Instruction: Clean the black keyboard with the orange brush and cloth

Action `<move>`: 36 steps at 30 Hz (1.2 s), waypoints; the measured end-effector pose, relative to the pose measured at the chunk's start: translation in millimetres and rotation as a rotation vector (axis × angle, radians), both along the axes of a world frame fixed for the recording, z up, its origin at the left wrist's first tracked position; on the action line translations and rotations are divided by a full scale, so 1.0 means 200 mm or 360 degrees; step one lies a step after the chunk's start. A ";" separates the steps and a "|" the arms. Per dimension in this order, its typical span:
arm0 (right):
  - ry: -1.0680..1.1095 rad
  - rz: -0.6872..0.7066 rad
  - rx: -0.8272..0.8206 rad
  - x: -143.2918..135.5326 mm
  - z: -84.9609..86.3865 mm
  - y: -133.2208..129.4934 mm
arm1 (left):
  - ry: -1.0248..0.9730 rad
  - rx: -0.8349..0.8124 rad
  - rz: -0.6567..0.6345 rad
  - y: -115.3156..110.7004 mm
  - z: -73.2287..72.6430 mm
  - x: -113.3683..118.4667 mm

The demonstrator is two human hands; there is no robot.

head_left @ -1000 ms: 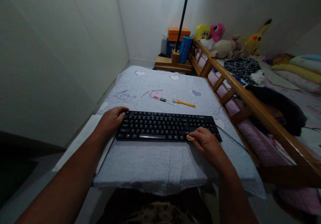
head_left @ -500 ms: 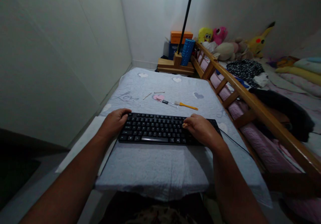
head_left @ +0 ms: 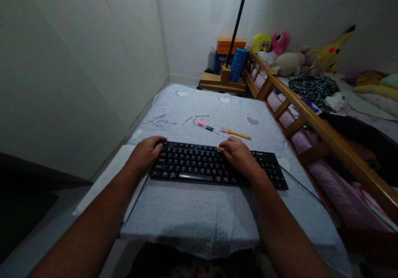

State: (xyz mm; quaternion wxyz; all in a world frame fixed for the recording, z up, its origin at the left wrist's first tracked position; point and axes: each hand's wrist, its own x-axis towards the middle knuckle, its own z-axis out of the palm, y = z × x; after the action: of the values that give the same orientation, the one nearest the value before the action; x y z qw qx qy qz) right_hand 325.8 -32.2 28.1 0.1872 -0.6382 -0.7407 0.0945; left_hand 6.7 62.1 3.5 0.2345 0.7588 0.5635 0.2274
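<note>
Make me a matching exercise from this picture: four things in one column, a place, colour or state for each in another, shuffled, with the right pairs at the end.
Things
1. left hand
2. right hand
3. brush
4. cable

Descriptions
A. thin and dark, trailing off to the right of the keyboard
B. yellow-handled, lying on the cloth beyond the keyboard
C. at the keyboard's left end
D. pinching a small tan piece over the keys

Right pairs: 1-C, 2-D, 3-B, 4-A
</note>
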 end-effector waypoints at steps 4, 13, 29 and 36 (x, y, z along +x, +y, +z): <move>-0.0007 -0.0035 -0.0041 0.05 0.01 -0.02 | -0.0021 0.0001 0.0026 0.00 -0.01 0.00; -0.0158 -0.0180 -0.0107 0.18 0.03 -0.06 | 0.0014 -0.0032 0.0015 0.00 0.00 0.00; -0.0007 -0.0328 0.0055 0.22 0.05 -0.10 | -0.0009 0.0007 -0.0008 0.00 0.00 0.00; 0.0170 0.0078 0.0237 -0.09 -0.02 -0.03 | -0.0014 0.0000 0.0009 0.00 0.00 0.00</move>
State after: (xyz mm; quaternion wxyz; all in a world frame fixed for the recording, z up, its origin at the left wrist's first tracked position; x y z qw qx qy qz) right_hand 307.2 -39.0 23.3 0.2709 -0.5984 -0.7500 0.0777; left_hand 6.7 61.6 4.2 0.2362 0.7563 0.5646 0.2314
